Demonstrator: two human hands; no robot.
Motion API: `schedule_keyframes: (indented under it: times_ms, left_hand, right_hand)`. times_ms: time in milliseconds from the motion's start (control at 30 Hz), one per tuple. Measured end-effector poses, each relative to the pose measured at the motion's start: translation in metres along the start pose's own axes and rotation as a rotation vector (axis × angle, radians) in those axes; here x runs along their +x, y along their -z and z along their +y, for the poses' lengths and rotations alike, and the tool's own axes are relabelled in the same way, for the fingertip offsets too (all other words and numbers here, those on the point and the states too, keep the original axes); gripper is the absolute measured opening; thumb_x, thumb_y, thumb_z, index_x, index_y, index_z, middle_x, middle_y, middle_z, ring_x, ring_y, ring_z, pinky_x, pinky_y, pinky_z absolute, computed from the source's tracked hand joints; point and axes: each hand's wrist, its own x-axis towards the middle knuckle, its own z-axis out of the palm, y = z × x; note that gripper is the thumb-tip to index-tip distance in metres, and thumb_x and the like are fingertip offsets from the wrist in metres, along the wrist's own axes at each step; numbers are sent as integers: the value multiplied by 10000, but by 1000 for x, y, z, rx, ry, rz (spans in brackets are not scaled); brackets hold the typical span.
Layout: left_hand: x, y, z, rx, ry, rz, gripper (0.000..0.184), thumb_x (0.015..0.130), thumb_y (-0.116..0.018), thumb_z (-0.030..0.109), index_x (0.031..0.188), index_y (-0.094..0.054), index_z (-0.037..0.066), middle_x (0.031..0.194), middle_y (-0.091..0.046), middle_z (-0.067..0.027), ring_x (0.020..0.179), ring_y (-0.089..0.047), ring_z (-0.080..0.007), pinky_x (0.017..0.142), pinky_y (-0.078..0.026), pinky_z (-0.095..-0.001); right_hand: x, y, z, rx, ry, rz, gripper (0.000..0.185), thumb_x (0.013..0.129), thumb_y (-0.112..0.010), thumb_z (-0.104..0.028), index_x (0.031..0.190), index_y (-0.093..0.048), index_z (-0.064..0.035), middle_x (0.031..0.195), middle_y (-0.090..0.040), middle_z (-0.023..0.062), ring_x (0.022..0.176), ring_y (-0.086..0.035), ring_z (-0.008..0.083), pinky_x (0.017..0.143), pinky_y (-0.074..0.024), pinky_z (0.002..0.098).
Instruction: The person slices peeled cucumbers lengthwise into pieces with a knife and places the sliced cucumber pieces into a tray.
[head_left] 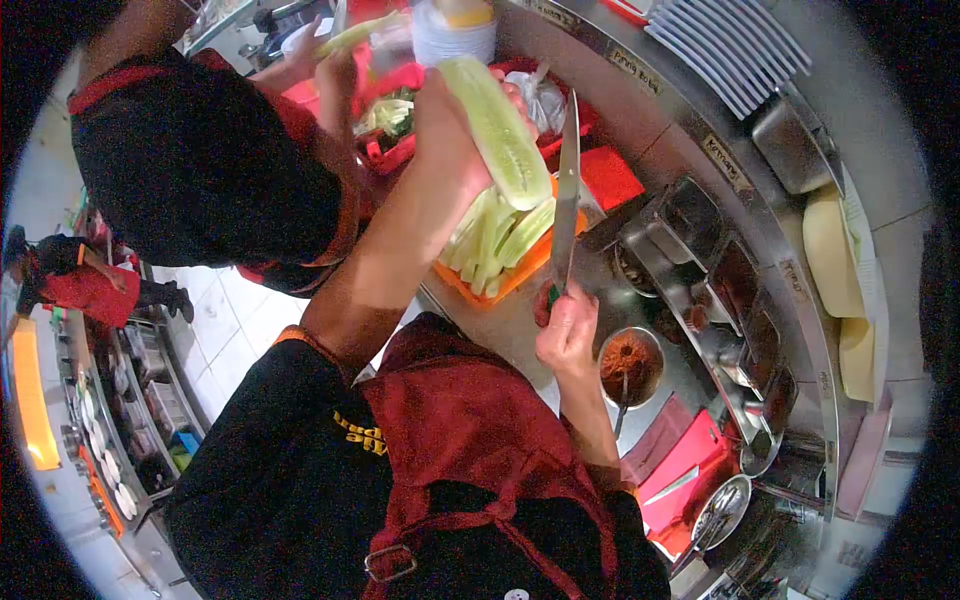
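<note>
A long piece of cucumber (493, 130), pale green with its cut face showing, lies in my left hand (450, 135), whose fingers curl round it from behind. My right hand (568, 330) grips a large knife (566, 200) by its green handle, the blade pointing up just right of the cucumber. Blade and cucumber appear close together; whether they touch is hard to tell. Under the cucumber, an orange container (508, 288) holds several long cucumber strips (490, 245).
At the left, a co-worker (210, 165) handles another cucumber piece (355, 35) above a red basket (395, 160). Bowls (455, 42) are stacked behind. A bowl of red-brown paste (628, 365) and a red cutting board (690, 465) lie right of me. Another person (85, 280) stands far left.
</note>
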Motion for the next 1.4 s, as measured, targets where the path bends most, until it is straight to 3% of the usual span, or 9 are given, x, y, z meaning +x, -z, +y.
schedule_keyframes:
  times_ms: [67, 133, 467, 967, 1033, 1067, 1233, 1333, 1400]
  left_hand:
    - [1, -5, -2, -32, 5, 52, 445, 876, -361, 474, 917, -513, 58, 767, -529, -111, 680, -535, -263, 607, -450, -438]
    - [2, -8, -5, -30, -21, 34, 321, 829, -538, 351, 861, -522, 31, 769, -505, -50, 679, -496, -187, 634, -431, -347]
    - [-15, -49, -4, -16, -156, 3, 375, 808, -547, 367, 915, -558, 8, 797, -529, -65, 715, -513, -190, 641, -436, -335]
    - [-7, -68, 6, -33, -8, -50, 324, 820, -547, 339, 837, -506, 17, 748, -475, -67, 659, -478, -195, 627, -398, -339]
    - [-12, -75, 7, -19, -58, -2, 316, 844, -515, 342, 862, -498, 27, 738, -477, -64, 637, -477, -193, 608, -395, -338]
    - [-13, -77, 7, -16, -64, -8, 316, 844, -515, 342, 862, -498, 27, 738, -477, -64, 637, -477, -193, 608, -395, -338]
    - [-21, -83, 4, 98, -97, 32, 423, 917, -418, 470, 907, -495, 54, 736, -489, -65, 639, -489, -192, 572, -401, -338]
    - [-33, -93, -6, 146, -105, 157, 504, 930, -367, 556, 916, -493, 68, 740, -495, -69, 644, -494, -193, 562, -408, -344]
    - [-35, -93, -5, 164, -125, 136, 545, 939, -295, 588, 935, -486, 78, 732, -503, -70, 627, -500, -202, 560, -417, -357]
  right_hand:
    - [0, -1, -2, -27, 2, -1, 360, 925, -425, -317, 927, -564, 15, 559, -506, 104, 466, -559, 287, 482, -425, 380]
    - [1, -2, -6, -51, 58, 20, 340, 920, -434, -307, 916, -561, 9, 560, -500, 110, 468, -558, 289, 484, -425, 383]
    - [1, -2, -13, -74, 91, 13, 312, 907, -445, -264, 932, -572, 19, 566, -503, 126, 463, -547, 305, 483, -421, 395]
    - [-9, -8, -13, -102, 26, 67, 415, 941, -410, -365, 874, -562, 16, 558, -492, 137, 495, -554, 345, 494, -419, 413]
    - [-9, -13, -7, -115, 95, 139, 466, 979, -364, -389, 758, -517, -8, 518, -419, 23, 441, -415, 137, 431, -306, 303]
    - [-9, -16, -8, -114, 104, 139, 466, 979, -364, -389, 758, -517, -8, 518, -419, 23, 441, -415, 137, 431, -306, 303]
    - [-5, -15, -18, -121, 81, 118, 271, 906, -361, -180, 735, -501, -23, 521, -435, 44, 435, -423, 163, 437, -318, 312]
    - [-7, -14, -5, -110, 26, 69, 329, 931, -412, -284, 924, -574, 2, 549, -489, 112, 478, -556, 315, 493, -436, 390]
    - [-9, -13, -1, -120, 27, 55, 326, 933, -410, -290, 901, -568, -7, 548, -491, 108, 473, -557, 313, 490, -440, 388]
